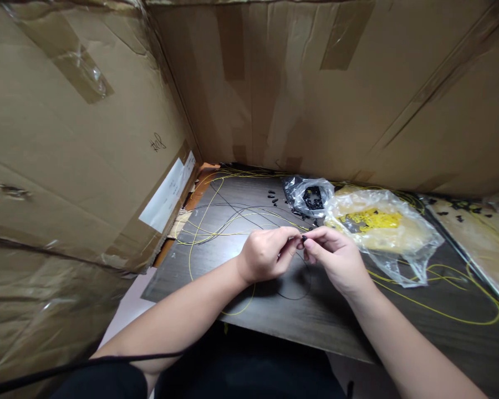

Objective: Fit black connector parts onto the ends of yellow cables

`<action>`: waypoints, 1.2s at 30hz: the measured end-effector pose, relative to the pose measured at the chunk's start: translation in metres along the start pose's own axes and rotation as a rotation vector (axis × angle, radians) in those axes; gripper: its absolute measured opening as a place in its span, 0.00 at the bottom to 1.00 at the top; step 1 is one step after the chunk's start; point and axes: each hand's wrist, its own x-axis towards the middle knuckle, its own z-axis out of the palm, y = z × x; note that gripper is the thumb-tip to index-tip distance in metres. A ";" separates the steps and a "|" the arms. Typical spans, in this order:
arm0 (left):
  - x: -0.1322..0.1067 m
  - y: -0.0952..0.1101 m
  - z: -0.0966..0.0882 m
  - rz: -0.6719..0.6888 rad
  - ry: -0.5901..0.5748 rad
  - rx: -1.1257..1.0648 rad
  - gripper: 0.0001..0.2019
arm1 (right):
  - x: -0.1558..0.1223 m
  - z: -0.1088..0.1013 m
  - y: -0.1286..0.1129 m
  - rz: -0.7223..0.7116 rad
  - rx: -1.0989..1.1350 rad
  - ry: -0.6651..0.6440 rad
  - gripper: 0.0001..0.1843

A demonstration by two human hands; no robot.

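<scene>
Both hands meet over the middle of a dark wooden board (216,260). My left hand (266,255) is closed in a pinch on a thin yellow cable (199,233) that runs back across the board. My right hand (332,256) pinches a small black cap (304,239) between thumb and forefinger, right at the left fingertips. A thin black cable (293,296) loops on the board under the hands.
A clear bag of small black parts (310,197) and a larger clear bag of yellow parts (378,224) lie behind the hands. Loose black caps (272,197) dot the board. Cardboard walls (87,138) enclose the left and back. More yellow cable (461,318) trails right.
</scene>
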 end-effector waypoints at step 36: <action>0.006 0.007 -0.003 -0.296 -0.130 -0.221 0.05 | 0.001 -0.001 -0.005 -0.235 -0.242 0.051 0.06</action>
